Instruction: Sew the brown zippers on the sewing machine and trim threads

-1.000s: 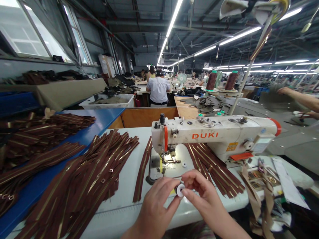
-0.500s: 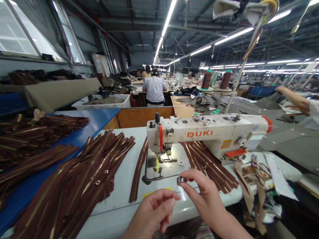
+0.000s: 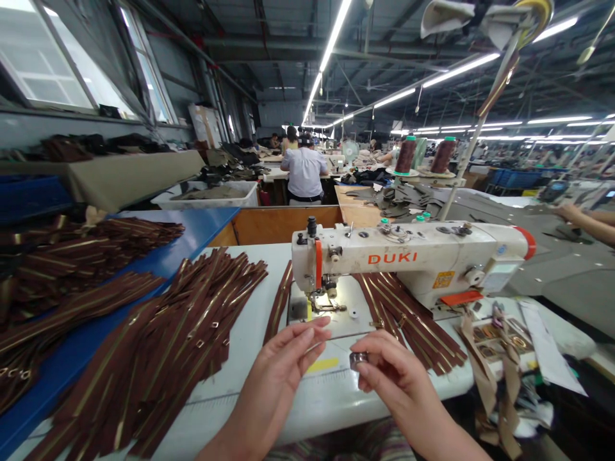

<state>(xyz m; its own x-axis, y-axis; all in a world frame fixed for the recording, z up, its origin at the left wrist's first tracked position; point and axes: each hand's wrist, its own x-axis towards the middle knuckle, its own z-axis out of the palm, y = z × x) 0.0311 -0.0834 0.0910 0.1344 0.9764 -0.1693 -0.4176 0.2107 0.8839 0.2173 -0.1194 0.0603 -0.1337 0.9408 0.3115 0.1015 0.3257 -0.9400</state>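
Observation:
Between the thumb and index finger of my right hand [image 3: 396, 371] is a small dark metal bobbin case [image 3: 358, 360]. My left hand [image 3: 288, 358] is to its left, thumb and fingertips pinched together in front of the machine's needle plate; what they hold, if anything, is too small to make out. Both hands are above the front of the white sewing table [image 3: 336, 400]. Behind them stands the white DUKI sewing machine [image 3: 355, 259]. Brown zipper strips [image 3: 168, 346] with gold teeth lie piled on the left, and more zipper strips [image 3: 413, 326] lie under the machine arm.
A tray of metal rings [image 3: 500, 339] and beige straps [image 3: 512, 390] are at the right. Another zipper pile [image 3: 91, 250] lies on a blue table [image 3: 202, 224]. A person [image 3: 304, 169] sits ahead with back turned. Another person's hand [image 3: 569, 214] reaches in over grey material at the far right.
My left hand has risen and moved forward toward the needle plate. My right hand keeps the bobbin case, slightly lower and farther right in view. The view has shifted a little.

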